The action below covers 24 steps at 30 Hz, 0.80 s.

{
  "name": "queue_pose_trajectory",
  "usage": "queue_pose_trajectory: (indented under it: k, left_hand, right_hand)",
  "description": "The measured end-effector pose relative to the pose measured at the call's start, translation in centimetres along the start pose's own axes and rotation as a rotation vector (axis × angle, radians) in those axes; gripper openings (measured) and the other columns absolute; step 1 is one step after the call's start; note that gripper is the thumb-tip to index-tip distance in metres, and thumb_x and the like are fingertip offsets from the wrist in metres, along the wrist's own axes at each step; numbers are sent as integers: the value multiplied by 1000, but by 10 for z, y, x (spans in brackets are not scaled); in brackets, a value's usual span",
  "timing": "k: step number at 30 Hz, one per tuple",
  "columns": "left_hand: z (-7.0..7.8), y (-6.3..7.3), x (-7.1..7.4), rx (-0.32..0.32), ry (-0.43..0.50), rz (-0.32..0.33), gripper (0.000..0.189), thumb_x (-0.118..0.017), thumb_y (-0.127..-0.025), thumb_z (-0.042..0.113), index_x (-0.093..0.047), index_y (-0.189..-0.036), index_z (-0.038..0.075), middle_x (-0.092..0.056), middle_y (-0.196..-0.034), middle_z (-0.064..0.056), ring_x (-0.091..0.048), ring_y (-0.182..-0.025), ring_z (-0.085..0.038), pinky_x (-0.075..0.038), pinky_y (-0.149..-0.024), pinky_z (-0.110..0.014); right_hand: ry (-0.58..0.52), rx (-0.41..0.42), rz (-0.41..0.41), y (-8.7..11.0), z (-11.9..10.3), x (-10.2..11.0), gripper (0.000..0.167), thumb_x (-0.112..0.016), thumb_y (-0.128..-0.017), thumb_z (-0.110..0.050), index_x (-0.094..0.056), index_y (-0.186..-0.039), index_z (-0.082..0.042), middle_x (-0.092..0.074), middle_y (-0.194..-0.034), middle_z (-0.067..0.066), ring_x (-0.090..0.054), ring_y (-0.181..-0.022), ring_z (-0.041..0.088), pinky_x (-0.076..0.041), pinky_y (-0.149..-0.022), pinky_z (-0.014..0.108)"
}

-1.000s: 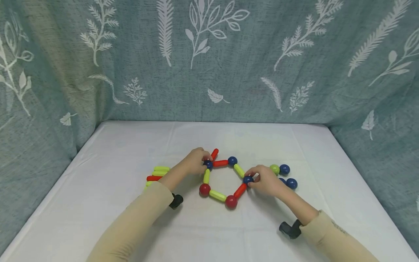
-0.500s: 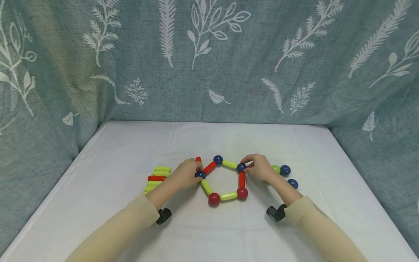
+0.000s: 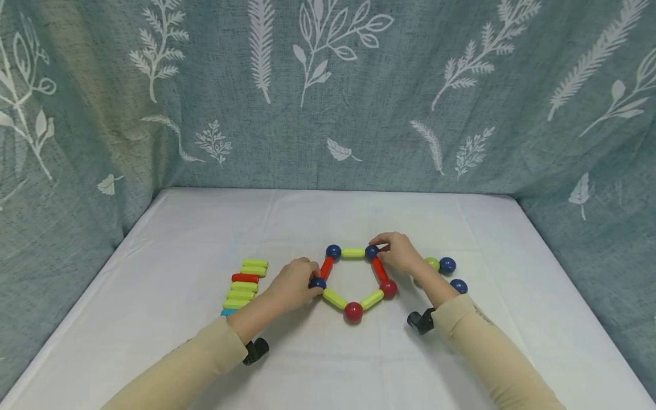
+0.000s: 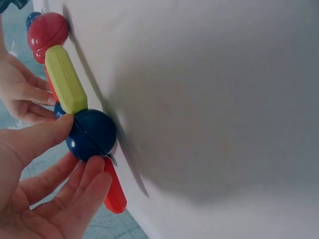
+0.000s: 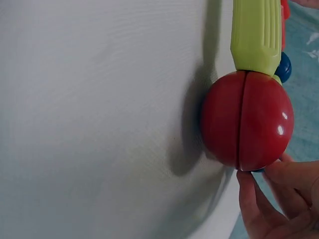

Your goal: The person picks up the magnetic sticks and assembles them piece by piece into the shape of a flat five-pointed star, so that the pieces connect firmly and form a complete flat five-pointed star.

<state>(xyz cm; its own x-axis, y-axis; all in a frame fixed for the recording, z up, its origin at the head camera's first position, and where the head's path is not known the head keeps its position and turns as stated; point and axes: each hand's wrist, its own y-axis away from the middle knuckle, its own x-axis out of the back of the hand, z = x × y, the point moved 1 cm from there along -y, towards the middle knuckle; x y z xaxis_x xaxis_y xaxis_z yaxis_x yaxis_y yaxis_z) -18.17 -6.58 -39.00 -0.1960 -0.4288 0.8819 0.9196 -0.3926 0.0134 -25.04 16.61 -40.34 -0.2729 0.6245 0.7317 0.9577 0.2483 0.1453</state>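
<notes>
A closed ring of magnetic-looking rods and balls lies mid-table. Its near corner is a red ball, with another red ball to its right. Yellow-green rods and red rods join the corners. My left hand pinches the blue ball at the ring's left corner. From that ball a red rod juts past my fingertips. At the far right corner, my right hand grips a blue ball between thumb and fingers. Untouched at far left sits one more blue ball.
Left of the ring, several yellow-green rods lie in a row with a red rod and a blue rod. On the right are a green ball and blue balls, partly behind my right arm.
The ring has turned counterclockwise on the table. My left hand came nearer with its blue ball, while my right hand moved away and leftward with the other. Both kept their hold.
</notes>
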Motion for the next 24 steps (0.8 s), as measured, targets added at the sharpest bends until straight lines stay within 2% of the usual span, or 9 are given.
queue_pose_trajectory:
  k: [8, 13, 17, 24]
  left_hand:
    - [0, 0, -2, 10, 22, 10, 18, -77, -73, 12, -65, -85, 3, -51, -74, -3, -47, -65, -14, -44, -59, -24]
    - [0, 0, -2, 9, 31, 26, 18, -77, -73, 11, -66, -85, 2, -52, -75, -3, -47, -65, -14, -45, -60, -24]
    - [-1, 1, -2, 6, 36, 33, 18, -77, -73, 10, -66, -85, 2, -52, -75, -3, -47, -65, -14, -45, -60, -23]
    - [-3, 3, 0, -5, 38, 22, 16, -75, -75, 9, -66, -87, 2, -54, -76, -2, -50, -68, -14, -47, -62, -24]
  right_hand:
    - [-12, -15, 11, 12, 2, 1, 31, -61, -84, -2, -62, -114, -6, -56, -119, 16, -58, -98, 27, -52, -73, 32]
    - [-21, 54, 20, 31, 4, 3, 31, -66, -82, -5, -63, -112, -6, -56, -115, 15, -60, -92, 24, -52, -67, 29]
    - [-16, 108, 2, 46, 5, 3, 30, -70, -79, -8, -64, -108, -4, -60, -108, 12, -61, -89, 23, -53, -66, 28]
    - [17, 111, -2, 62, 10, -3, 18, -74, -75, -10, -68, -92, -6, -64, -88, 3, -60, -82, 18, -52, -66, 26]
